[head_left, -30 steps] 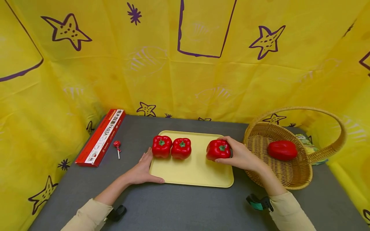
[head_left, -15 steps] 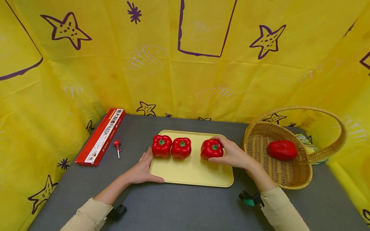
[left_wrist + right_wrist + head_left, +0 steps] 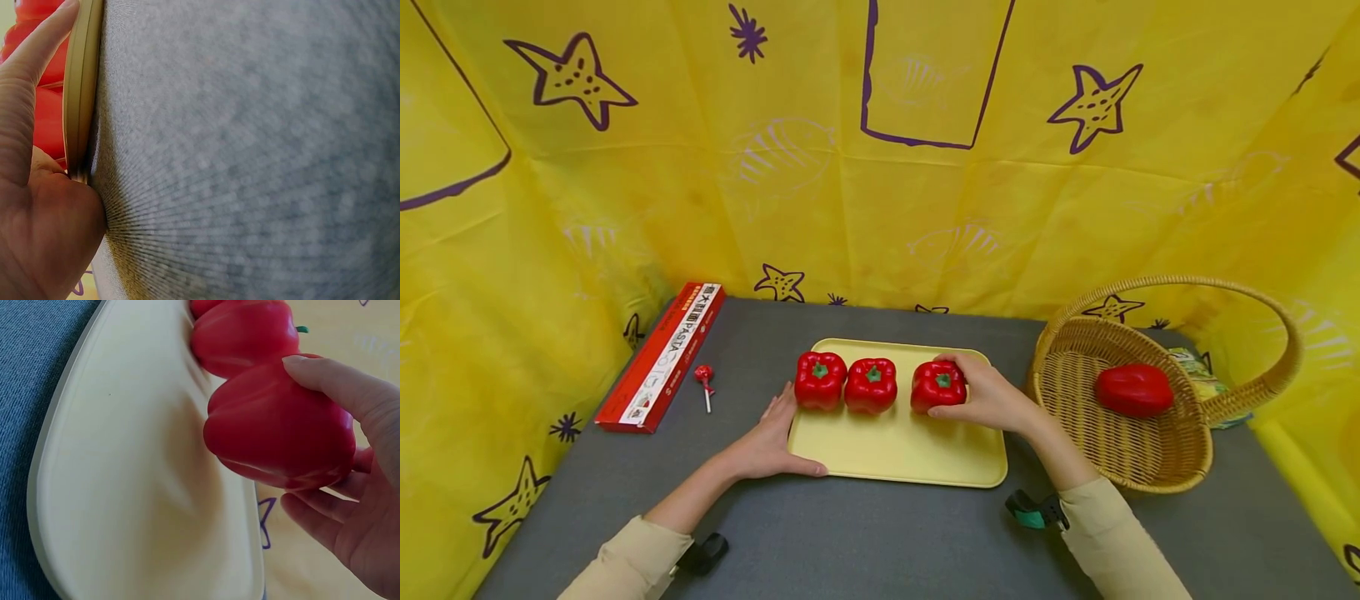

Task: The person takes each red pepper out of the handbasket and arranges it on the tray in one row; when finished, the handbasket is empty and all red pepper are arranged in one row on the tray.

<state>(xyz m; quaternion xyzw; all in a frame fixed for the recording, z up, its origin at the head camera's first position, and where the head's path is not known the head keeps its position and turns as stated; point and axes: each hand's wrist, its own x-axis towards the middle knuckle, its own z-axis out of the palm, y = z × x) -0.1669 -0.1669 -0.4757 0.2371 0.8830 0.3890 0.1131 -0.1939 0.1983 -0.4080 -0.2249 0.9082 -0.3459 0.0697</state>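
Observation:
My right hand point(image 3: 988, 396) grips a red bell pepper point(image 3: 931, 386) with its green stem up, thumb on the near side and fingers behind. In the right wrist view this bell pepper point(image 3: 281, 425) is close over the pale yellow tray point(image 3: 887, 454). Two more red bell peppers stand upright on the tray, one at its left end point(image 3: 820, 385) and one beside it point(image 3: 870, 390). My left hand point(image 3: 767, 446) spans the tray's left front corner, fingers along the left edge and thumb straight on the front rim. In the left wrist view the thumb point(image 3: 37, 59) lies along the rim.
A wicker basket point(image 3: 1075, 417) with a tall handle stands on the right, another red pepper point(image 3: 1135, 390) lying inside. Behind it is a patterned packet point(image 3: 1198, 375). To the left lie a red pasta box point(image 3: 662, 358) and a lollipop point(image 3: 703, 377) on the grey table point(image 3: 865, 542).
My right hand has moved left with the bell pepper, closer to the other two. The left hand, the tray and the two standing peppers have stayed in place.

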